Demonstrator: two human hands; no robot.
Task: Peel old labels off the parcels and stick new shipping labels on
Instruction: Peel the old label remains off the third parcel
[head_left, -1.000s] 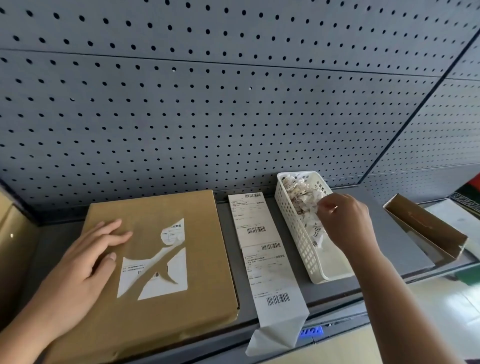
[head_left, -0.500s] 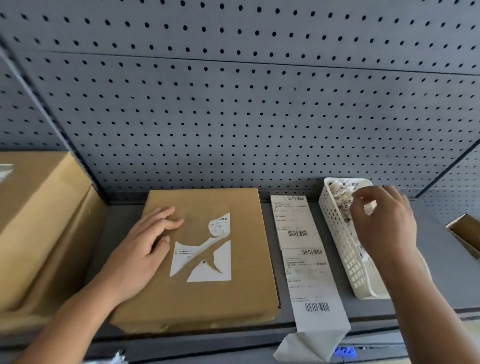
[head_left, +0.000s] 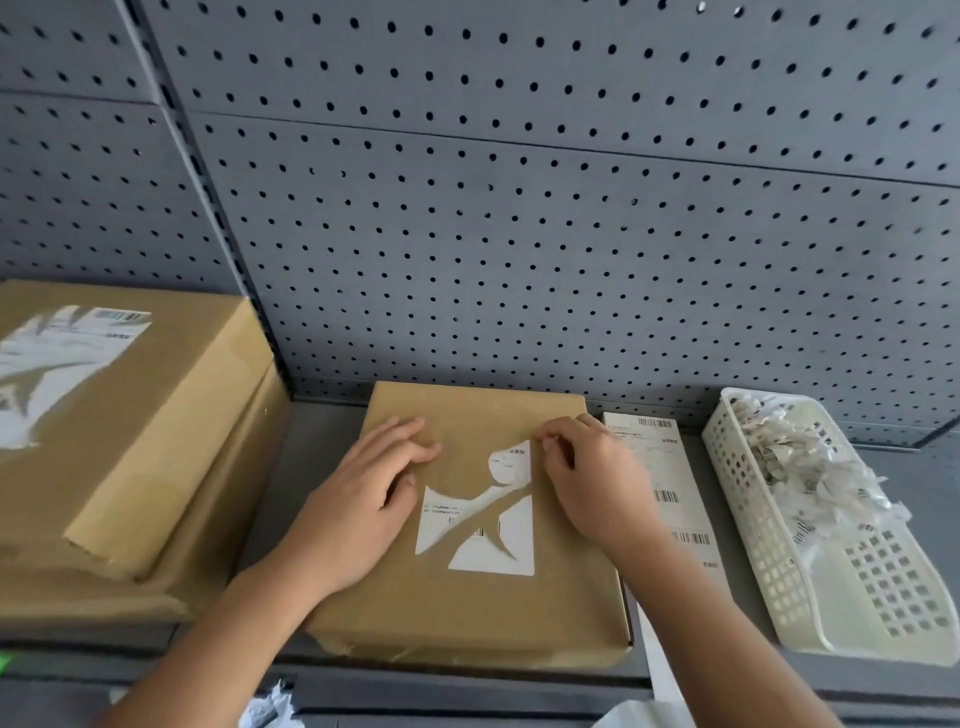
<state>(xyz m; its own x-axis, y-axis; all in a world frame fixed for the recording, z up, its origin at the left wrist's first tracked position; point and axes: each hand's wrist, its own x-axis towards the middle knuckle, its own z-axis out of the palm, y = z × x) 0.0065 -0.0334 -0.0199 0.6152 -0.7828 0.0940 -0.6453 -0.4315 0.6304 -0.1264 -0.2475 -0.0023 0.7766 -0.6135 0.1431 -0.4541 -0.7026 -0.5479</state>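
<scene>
Grey metal shelf (head_left: 317, 457), matt, backed by a grey pegboard panel (head_left: 519, 234) with evenly spaced round holes.

Parcel (head_left: 467, 597): flat, rectangular, wrapped in brown kraft paper that is ragged along its near side. It lies mid-shelf, with its near side at the shelf's front edge and its far side close to the back.

Old label (head_left: 488, 551): white paper stuck on the parcel's top face and torn into jagged pieces. A bare brown diagonal band runs through it, and barcode fragments are left (print too small to read).

Left hand (head_left: 358, 509): palm down on the parcel's far left part, just beside the label. The fingers are straight and slightly spread, so the grip is apart and holds nothing.

Right hand (head_left: 587, 478): knuckles up, fingers curled. Thumb and forefinger tips are together at the label's far right corner. I cannot tell if the grip has paper in it.

Strip of new shipping labels (head_left: 670, 493): white and glossy, with barcodes. It lies flat just right of the parcel, runs from the back of the shelf to the front edge, and is partly under the right forearm.

Basket (head_left: 779, 571): cream plastic, oblong, with lattice walls, toward the shelf's right end. Crumpled label scraps (head_left: 810, 467) are heaped in its far half.

Stacked parcels (head_left: 171, 441): toward the shelf's left end, wrapped in the same brown paper. The top one carries a torn white label (head_left: 57, 364).
</scene>
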